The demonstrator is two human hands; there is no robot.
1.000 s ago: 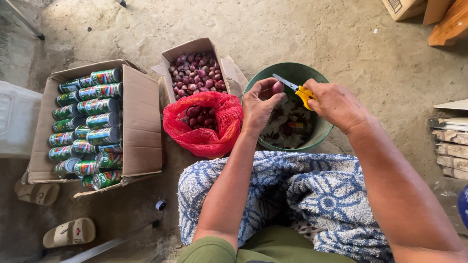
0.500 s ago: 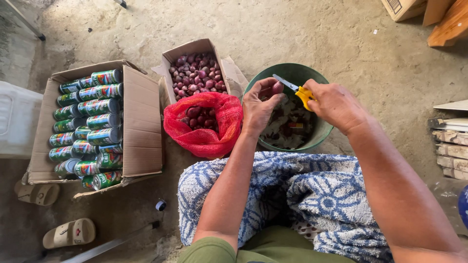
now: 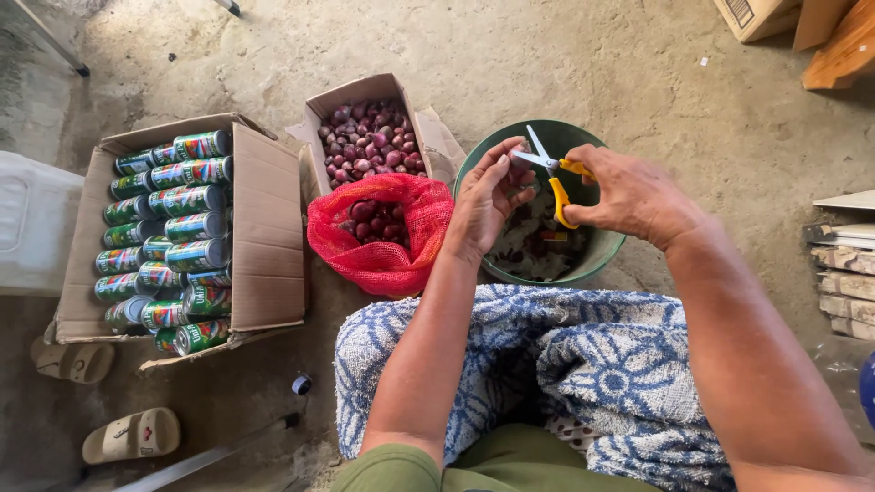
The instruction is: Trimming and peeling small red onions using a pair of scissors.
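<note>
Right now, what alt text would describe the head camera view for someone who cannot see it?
A seated person's right hand holds yellow-handled scissors to a small onion in the left hand, above a green bucket. Beside it sit a red mesh bag and boxes of onions and cans.

An open brown cardboard box (image 3: 264,246) at the left holds rows of cans (image 3: 169,237) lying on their sides, their labels green, red and white. A smaller open cardboard carton (image 3: 365,91) stands just behind a red mesh sack (image 3: 392,260), and another cardboard box (image 3: 756,14) sits at the top right corner.
</note>
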